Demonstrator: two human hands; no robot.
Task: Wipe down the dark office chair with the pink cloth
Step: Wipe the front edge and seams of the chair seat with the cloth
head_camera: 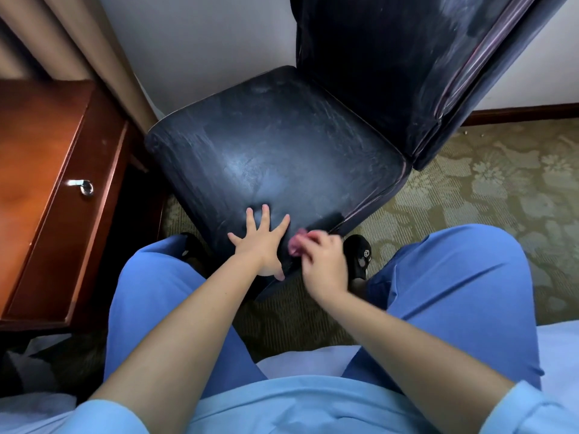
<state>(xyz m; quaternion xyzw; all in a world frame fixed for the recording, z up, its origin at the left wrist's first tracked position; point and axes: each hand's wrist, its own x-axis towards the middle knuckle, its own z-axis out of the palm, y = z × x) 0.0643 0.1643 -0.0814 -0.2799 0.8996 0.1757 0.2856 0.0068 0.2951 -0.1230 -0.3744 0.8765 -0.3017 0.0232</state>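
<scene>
The pink cloth [296,244] is bunched in the curled right hand [324,261] at the near right edge of the dark office chair [275,145]. The left hand [264,242] is pressed flat, fingers spread, just left of it; unwiped seat lies farther away.

Short light-blue sleeves [529,408], blue trousers [454,277], black shoes [360,255].
</scene>
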